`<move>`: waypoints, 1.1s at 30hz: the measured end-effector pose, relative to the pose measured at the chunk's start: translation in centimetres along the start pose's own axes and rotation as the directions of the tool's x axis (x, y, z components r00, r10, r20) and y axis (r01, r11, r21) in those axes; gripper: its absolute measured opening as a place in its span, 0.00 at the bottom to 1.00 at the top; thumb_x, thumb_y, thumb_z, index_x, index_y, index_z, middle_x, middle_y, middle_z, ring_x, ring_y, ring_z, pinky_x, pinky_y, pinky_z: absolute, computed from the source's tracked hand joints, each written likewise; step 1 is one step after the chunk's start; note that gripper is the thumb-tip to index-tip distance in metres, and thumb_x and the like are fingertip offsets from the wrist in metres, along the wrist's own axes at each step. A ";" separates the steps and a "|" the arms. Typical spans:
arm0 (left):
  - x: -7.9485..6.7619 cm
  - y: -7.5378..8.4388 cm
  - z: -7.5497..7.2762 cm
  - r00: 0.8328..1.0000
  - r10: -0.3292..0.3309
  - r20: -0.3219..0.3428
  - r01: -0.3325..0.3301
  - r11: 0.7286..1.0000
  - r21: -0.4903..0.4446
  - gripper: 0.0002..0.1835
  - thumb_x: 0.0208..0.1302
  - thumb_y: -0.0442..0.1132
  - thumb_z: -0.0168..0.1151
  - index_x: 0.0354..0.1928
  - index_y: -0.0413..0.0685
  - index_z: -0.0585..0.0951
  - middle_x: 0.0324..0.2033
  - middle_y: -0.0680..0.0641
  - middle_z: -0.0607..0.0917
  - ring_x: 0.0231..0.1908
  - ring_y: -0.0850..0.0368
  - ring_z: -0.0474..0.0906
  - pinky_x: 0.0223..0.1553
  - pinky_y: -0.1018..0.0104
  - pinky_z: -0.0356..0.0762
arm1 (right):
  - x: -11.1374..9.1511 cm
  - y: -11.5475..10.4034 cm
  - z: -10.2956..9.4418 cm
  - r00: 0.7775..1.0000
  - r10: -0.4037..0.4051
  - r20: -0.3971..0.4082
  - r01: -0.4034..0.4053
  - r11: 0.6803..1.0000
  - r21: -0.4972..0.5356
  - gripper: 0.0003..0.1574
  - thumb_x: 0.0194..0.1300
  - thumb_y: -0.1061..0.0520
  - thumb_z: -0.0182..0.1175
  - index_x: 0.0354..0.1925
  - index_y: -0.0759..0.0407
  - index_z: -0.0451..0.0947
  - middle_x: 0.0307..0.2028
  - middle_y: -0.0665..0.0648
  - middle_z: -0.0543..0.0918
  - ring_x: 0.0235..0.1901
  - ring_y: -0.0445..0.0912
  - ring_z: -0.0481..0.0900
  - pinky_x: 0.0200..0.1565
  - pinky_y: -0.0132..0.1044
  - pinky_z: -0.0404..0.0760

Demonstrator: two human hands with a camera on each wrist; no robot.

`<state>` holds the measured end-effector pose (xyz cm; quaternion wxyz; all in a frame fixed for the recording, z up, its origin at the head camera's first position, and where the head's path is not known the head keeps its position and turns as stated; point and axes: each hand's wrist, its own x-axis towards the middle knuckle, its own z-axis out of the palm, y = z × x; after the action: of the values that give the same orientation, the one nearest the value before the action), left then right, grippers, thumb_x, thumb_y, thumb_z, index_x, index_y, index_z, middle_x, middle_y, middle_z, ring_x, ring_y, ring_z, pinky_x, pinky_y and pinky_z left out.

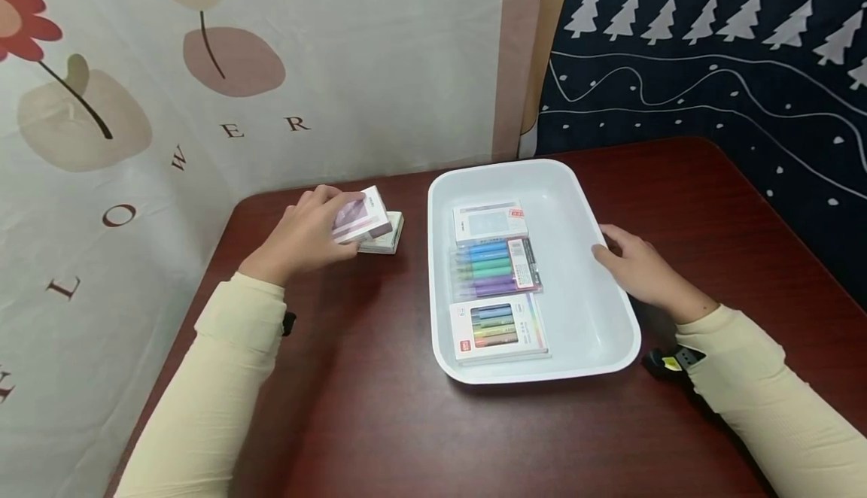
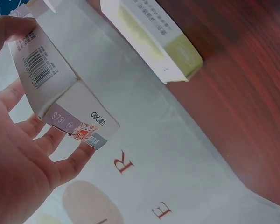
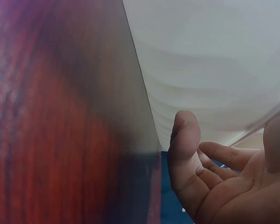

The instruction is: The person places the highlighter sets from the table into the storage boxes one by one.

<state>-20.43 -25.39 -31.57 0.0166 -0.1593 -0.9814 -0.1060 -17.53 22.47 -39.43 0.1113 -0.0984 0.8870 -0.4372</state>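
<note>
My left hand (image 1: 308, 231) grips a small white box with purple panels (image 1: 369, 216), thumb on one side and fingers on the other. In the left wrist view this box (image 2: 44, 70) shows a barcode and "S731". Just beneath and beyond it, a white and green box (image 1: 389, 239) lies on the table; the held box partly hides it in the head view. At the right rim of a white plastic tray (image 1: 582, 317), my right hand (image 1: 640, 268) holds on, thumb over the edge. Its fingers (image 3: 184, 140) curl beside the tray's outer wall.
Inside the tray, along its left side, lie a white box (image 1: 488, 223), a clear pack of blue, green and purple pens (image 1: 488, 268) and a windowed box of coloured sticks (image 1: 497, 329). A dark red wooden table (image 1: 379, 408) carries everything. Printed cloths hang behind.
</note>
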 end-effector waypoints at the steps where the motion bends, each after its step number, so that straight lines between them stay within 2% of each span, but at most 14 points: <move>1: 0.1 0.1 0.1 1.000 0.003 0.001 -0.003 1.000 0.000 0.41 0.51 0.47 0.70 0.70 0.57 0.70 0.60 0.41 0.72 0.55 0.44 0.67 0.50 0.45 0.65 | 0.0 0.0 0.0 1.000 -0.001 0.000 0.001 1.000 -0.001 0.34 0.79 0.50 0.43 0.75 0.63 0.54 0.55 0.76 0.78 0.39 0.56 0.88 0.31 0.46 0.87; 15: 2.1 2.6 0.6 0.998 0.049 0.034 -0.049 0.999 -0.004 0.41 0.52 0.50 0.69 0.71 0.60 0.69 0.62 0.42 0.71 0.56 0.46 0.67 0.50 0.47 0.66 | -0.1 0.0 0.0 1.000 -0.012 -0.001 0.012 1.000 0.013 0.34 0.79 0.50 0.43 0.75 0.64 0.54 0.55 0.77 0.78 0.39 0.57 0.88 0.29 0.45 0.87; 33: 4.3 6.4 1.0 0.993 0.116 0.032 -0.116 0.993 0.021 0.39 0.54 0.49 0.67 0.71 0.62 0.69 0.62 0.44 0.72 0.57 0.48 0.67 0.55 0.47 0.67 | 0.0 0.2 0.0 1.000 -0.015 -0.008 0.015 1.000 0.012 0.34 0.79 0.50 0.43 0.75 0.63 0.55 0.55 0.77 0.78 0.38 0.57 0.88 0.29 0.45 0.87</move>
<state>-22.49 -17.93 -30.95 0.0096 -0.2174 -0.9717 -0.0914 -17.52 22.59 -39.54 0.1051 -0.1027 0.8840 -0.4438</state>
